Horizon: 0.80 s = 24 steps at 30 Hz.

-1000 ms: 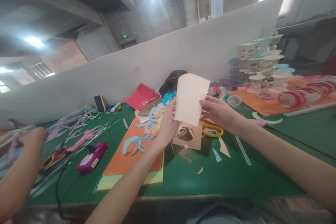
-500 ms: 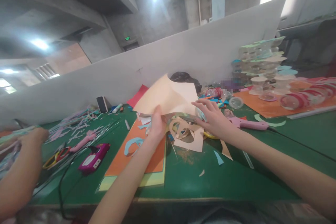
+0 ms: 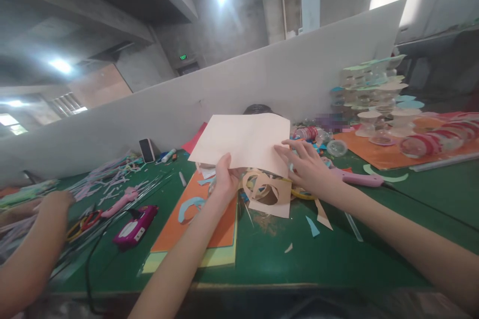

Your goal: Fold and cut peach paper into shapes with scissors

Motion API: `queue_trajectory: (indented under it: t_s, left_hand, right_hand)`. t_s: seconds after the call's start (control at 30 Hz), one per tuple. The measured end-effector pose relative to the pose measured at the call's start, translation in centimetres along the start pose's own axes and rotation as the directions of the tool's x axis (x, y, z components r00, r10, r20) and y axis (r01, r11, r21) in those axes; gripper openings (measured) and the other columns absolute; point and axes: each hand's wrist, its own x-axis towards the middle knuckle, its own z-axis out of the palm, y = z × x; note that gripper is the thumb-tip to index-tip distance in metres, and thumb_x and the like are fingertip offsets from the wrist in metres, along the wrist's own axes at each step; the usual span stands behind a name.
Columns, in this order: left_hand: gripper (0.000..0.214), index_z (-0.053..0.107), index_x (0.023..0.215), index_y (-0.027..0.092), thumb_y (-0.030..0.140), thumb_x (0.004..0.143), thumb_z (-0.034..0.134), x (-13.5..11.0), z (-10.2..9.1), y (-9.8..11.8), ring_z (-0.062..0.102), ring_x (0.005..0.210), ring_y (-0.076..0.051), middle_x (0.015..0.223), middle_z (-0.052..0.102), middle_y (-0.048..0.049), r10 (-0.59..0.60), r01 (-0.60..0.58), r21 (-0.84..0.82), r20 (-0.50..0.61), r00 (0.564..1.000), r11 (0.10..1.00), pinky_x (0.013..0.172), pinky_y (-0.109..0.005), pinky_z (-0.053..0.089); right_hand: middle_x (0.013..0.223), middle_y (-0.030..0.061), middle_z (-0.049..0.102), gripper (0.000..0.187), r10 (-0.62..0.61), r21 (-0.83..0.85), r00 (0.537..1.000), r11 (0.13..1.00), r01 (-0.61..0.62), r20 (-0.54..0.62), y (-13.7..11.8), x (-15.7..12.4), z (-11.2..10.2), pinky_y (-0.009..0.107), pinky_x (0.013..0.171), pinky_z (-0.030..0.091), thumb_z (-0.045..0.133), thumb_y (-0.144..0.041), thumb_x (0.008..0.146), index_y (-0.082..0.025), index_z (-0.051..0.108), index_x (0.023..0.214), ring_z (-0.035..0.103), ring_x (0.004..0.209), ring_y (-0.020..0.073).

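Note:
A cream sheet of paper [image 3: 243,137] is held up over the table, nearly flat with a slight bend. My left hand [image 3: 225,179] pinches its near edge, thumb on top and fingers underneath. My right hand [image 3: 309,167] is at its right edge, fingertips resting on top; its thumb is partly hidden. Below the sheet lie cream paper offcuts [image 3: 279,204] with round holes cut out. A yellow handle [image 3: 305,195] shows under my right hand; the rest of that tool is covered. Orange paper [image 3: 220,232] lies stacked beneath my left forearm, with a blue curved scrap [image 3: 187,207] on it.
At left are another person's arm [image 3: 45,239], a magenta device [image 3: 135,227], a pink glue gun [image 3: 121,202], scissors [image 3: 84,224] and a phone [image 3: 146,150]. At right are a second pink glue gun [image 3: 361,178] with cord, and stacked clear plastic cups [image 3: 374,94].
The sheet, curled and raised before, now lies flatter between my hands. My right fingers have come onto its right edge. The other person's hand at left has shifted slightly.

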Motion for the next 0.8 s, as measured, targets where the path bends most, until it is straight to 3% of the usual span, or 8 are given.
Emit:
queue_trajectory:
  t_s: [0.1, 0.2, 0.33, 0.47, 0.6, 0.7, 0.8]
  left_hand:
    - [0.019, 0.070, 0.095, 0.014, 0.018, 0.086, 0.054, -0.1, -0.1, -0.3, 0.073, 0.083, -0.018, 0.086, 0.077, -0.0047, 0.037, -0.040, 0.027, 0.092, 0.995, 0.999, 0.082, -0.026, 0.058]
    - [0.015, 0.070, 0.089, 0.014, 0.018, 0.082, 0.057, -0.2, -0.1, -0.6, 0.072, 0.091, -0.019, 0.088, 0.077, -0.0040, 0.083, -0.090, 0.064, 0.115, 0.990, 0.994, 0.088, -0.028, 0.056]
    - [0.011, 0.069, 0.084, 0.016, 0.017, 0.076, 0.062, -0.3, -0.2, -0.9, 0.070, 0.095, -0.021, 0.088, 0.076, -0.0029, 0.090, -0.105, 0.122, 0.121, 0.989, 0.987, 0.091, -0.031, 0.054]
    - [0.011, 0.067, 0.084, 0.018, 0.019, 0.074, 0.063, -0.1, -0.3, -1.0, 0.069, 0.101, -0.023, 0.091, 0.075, -0.0033, 0.083, -0.096, 0.130, 0.105, 0.991, 0.987, 0.095, -0.033, 0.052]
    - [0.015, 0.066, 0.087, 0.017, 0.021, 0.073, 0.065, 0.4, -0.4, -1.1, 0.068, 0.106, -0.023, 0.094, 0.075, -0.0040, 0.110, -0.117, 0.129, 0.060, 0.992, 0.985, 0.097, -0.033, 0.051]
    - [0.019, 0.067, 0.091, 0.016, 0.020, 0.072, 0.066, 0.8, -0.6, -1.2, 0.067, 0.111, -0.023, 0.098, 0.076, -0.0045, 0.165, -0.169, 0.126, 0.043, 0.985, 0.977, 0.097, -0.032, 0.050]
    - [0.023, 0.068, 0.092, 0.015, 0.022, 0.071, 0.069, 1.0, -0.7, -1.2, 0.067, 0.112, -0.024, 0.100, 0.077, -0.0059, 0.178, -0.188, 0.126, 0.088, 0.980, 0.974, 0.100, -0.033, 0.049]
  right_hand:
    - [0.138, 0.0131, 0.049, 0.058, 0.010, 0.040, 1.000, 0.999, -0.010, -0.017, 0.2, 0.2, -0.5, 0.053, 0.101, 0.044, 0.040, 0.002, 0.081, -0.024, 0.049, 0.132, 0.039, 0.121, 0.0322]
    - [0.137, 0.0104, 0.051, 0.059, 0.011, 0.059, 1.000, 0.998, -0.010, -0.016, 0.5, 0.4, -1.1, 0.055, 0.104, 0.041, 0.036, 0.008, 0.074, -0.023, 0.059, 0.119, 0.037, 0.124, 0.0319]
    - [0.133, 0.0098, 0.054, 0.052, 0.004, 0.082, 1.000, 0.997, -0.004, 0.004, 0.7, 0.5, -1.5, 0.059, 0.107, 0.037, 0.038, 0.006, 0.076, -0.025, 0.065, 0.108, 0.038, 0.126, 0.0325]
    - [0.130, 0.0110, 0.059, 0.049, 0.035, 0.207, 0.998, 0.977, -0.047, 0.060, 0.8, 0.5, -1.0, 0.061, 0.103, 0.041, 0.042, -0.001, 0.080, -0.027, 0.066, 0.115, 0.041, 0.126, 0.0345]
    - [0.112, 0.0112, 0.066, 0.035, 0.214, 0.427, 0.973, 0.875, -0.230, 0.085, 1.0, 0.7, -0.2, 0.054, 0.094, 0.050, 0.037, -0.012, 0.089, -0.024, 0.063, 0.109, 0.052, 0.113, 0.0306]
    - [0.106, 0.0114, 0.067, 0.023, 0.265, 0.440, 0.957, 0.850, -0.291, 0.121, 1.2, 1.0, -0.2, 0.052, 0.093, 0.050, 0.038, -0.026, 0.094, -0.024, 0.060, 0.096, 0.055, 0.110, 0.0307]
    - [0.106, 0.0116, 0.068, 0.022, 0.272, 0.427, 0.953, 0.851, -0.304, 0.136, 1.1, 1.2, -0.5, 0.051, 0.093, 0.049, 0.041, -0.036, 0.096, -0.024, 0.059, 0.093, 0.055, 0.113, 0.0316]
